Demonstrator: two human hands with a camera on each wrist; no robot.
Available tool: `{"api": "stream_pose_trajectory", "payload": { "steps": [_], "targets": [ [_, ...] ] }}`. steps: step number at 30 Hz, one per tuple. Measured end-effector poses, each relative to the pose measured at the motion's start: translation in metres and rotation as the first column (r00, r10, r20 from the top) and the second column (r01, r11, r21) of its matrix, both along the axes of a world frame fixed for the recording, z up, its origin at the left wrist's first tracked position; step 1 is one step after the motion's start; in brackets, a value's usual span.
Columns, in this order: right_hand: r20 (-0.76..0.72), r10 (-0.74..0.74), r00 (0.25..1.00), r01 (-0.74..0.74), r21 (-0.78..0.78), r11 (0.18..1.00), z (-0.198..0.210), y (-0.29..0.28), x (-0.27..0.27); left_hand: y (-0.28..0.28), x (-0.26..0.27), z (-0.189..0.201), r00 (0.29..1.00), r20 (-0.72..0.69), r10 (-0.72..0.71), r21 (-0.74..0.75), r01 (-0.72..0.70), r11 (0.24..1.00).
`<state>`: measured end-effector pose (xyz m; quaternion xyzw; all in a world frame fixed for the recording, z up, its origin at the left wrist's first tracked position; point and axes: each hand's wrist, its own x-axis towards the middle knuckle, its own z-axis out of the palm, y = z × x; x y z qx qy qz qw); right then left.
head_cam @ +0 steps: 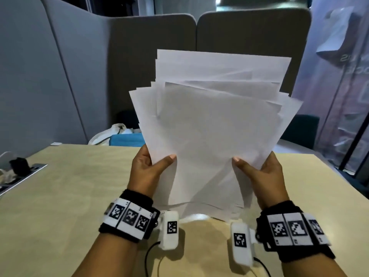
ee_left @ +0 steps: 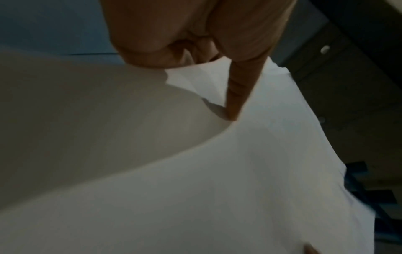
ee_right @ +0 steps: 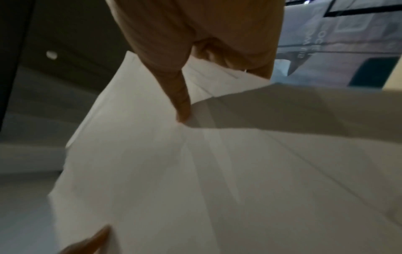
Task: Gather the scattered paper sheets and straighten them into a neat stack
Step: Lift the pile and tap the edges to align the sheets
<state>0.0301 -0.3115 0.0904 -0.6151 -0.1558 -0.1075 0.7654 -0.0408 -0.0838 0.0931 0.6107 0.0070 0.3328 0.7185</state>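
Both hands, left (head_cam: 148, 166) and right (head_cam: 265, 169), pinched the fanned white paper sheets (head_cam: 209, 126) upright above the pale wooden table (head_cam: 60, 196); light, floppy, slippery, best held at side edges.

The head camera is looking forward and down at the table (head_cam: 60, 186); both wrist cameras are looking, somewhat blurred, closely along the same paper sheets (ee_left: 239, 171).
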Motion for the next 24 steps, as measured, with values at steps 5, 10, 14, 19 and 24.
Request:
{"api": "stream_pose_trajectory", "payload": {
  "steps": [5, 10, 14, 19, 24],
  "targets": [
    [-0.051, 0.165, 0.985, -0.164, 0.015, 0.986, 0.013, -0.014, 0.002, 0.013, -0.001, 0.008, 0.989, -0.071, -0.133, 0.058, 0.137, 0.989],
    [0.072, -0.121, 0.99, 0.125, -0.049, 0.991, 0.022, -0.003, -0.001, 0.001, -0.002, 0.015, 0.998, -0.002, -0.059, 0.07, 0.059, 0.996],
    [0.077, 0.211, 0.974, -0.215, 0.046, 0.975, 0.048, -0.019, -0.007, 0.008, -0.016, 0.036, 0.985, 0.099, -0.143, 0.025, 0.142, 0.99],
    [-0.068, 0.388, 0.919, -0.392, -0.057, 0.918, 0.048, -0.03, 0.005, 0.015, -0.019, 0.045, 0.984, 0.032, -0.173, 0.02, 0.172, 0.985],
    [-0.264, 0.438, 0.859, -0.48, -0.121, 0.869, 0.024, -0.017, -0.004, 0.019, -0.016, 0.035, 0.989, -0.022, -0.146, -0.075, 0.144, 0.987]
  ]
}}
